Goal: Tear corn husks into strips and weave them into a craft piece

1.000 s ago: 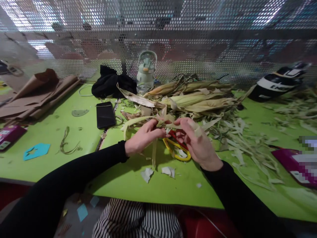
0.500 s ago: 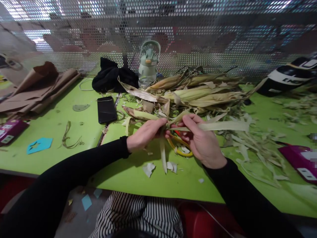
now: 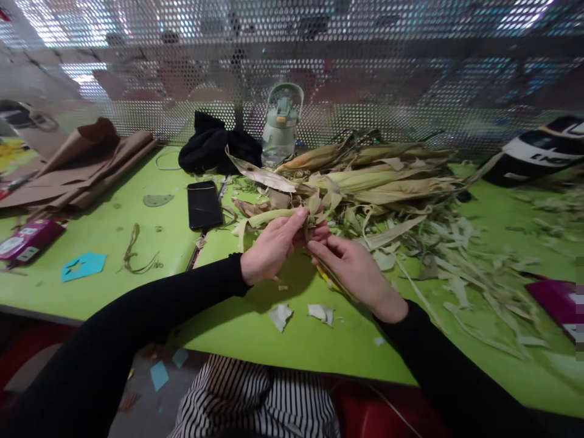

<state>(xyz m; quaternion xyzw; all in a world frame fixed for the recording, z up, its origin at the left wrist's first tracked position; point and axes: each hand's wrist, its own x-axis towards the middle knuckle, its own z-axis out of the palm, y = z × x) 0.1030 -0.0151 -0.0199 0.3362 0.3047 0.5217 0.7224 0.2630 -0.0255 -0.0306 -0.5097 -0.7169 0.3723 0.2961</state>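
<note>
Both my hands meet over the green table, pinching strips of pale corn husk point(image 3: 269, 216) between them. My left hand point(image 3: 274, 243) is closed, thumb and forefinger pressed at the point where the strips come together. Close against it, my right hand point(image 3: 353, 264) is closed too, its thumb on the lower part of the husk bundle. Part of a yellow ring-shaped thing point(image 3: 329, 280) shows under my right hand; the rest is hidden. Just behind my hands lies a heap of dry corn husks point(image 3: 347, 176).
Shredded husk point(image 3: 474, 280) covers the table's right side. A phone point(image 3: 204, 205), black cloth point(image 3: 214, 146) and green bottle point(image 3: 280, 128) stand left of the heap. Brown paper point(image 3: 86, 164) lies far left; a dark bottle point(image 3: 533, 155) tilts at right. White scraps point(image 3: 280, 316) lie in front.
The long husk strip that stuck out rightward from my right hand no longer shows there. My right hand has turned and lowered slightly, and the yellow ring is more covered. The view has shifted a little.
</note>
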